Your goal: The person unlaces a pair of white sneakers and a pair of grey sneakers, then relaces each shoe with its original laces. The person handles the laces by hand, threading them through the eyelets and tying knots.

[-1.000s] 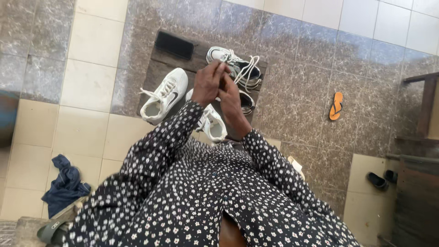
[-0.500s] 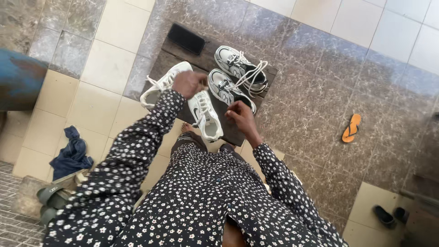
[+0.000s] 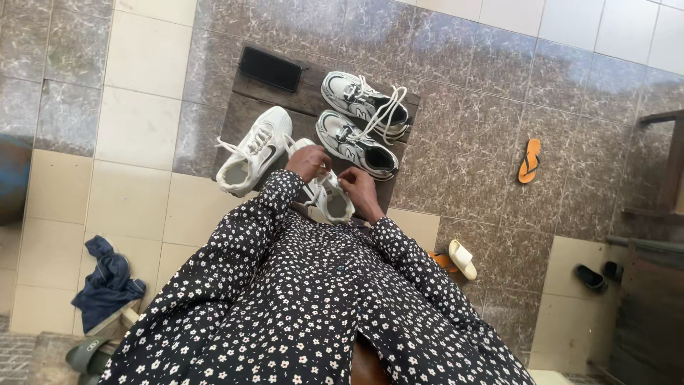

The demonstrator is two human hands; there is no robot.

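My left hand (image 3: 308, 162) and my right hand (image 3: 360, 192) both rest on the near white sneaker (image 3: 335, 205), fingers closed around its laces and upper. This sneaker lies at the near edge of a dark wooden board (image 3: 246, 107) on the tiled floor. Its partner, another white sneaker (image 3: 253, 153), lies to the left with loose laces. Two grey-and-white running shoes (image 3: 363, 100) (image 3: 355, 145) sit on the far right part of the board, their white laces tangled together. A black phone (image 3: 270, 69) lies at the board's far left corner.
An orange flip-flop (image 3: 527, 162) lies on the floor to the right. A cream slide (image 3: 462, 258) and dark sandals (image 3: 590, 279) are nearer right, by brown wooden furniture (image 3: 652, 306). A blue cloth (image 3: 107, 285) and a green slide (image 3: 89, 353) lie at the lower left.
My hands were raised and clasped together, then parted and dropped. Both have now come down onto the near white sneaker. The camera view swung about meanwhile.
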